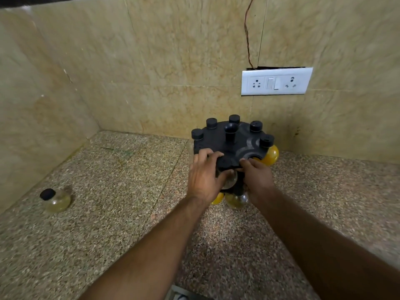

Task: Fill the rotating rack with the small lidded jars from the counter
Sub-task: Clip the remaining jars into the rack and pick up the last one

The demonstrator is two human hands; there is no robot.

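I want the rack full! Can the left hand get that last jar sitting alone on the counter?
Probably yes. The jar stands in the open on the counter, off to the left, nothing around it. The left hand is busy at the rack and must let go first.

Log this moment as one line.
left hand: seating clear round black-lidded jar in black rotating rack | right hand: steadying rack's near rim | loose jar: on speckled granite counter, far left
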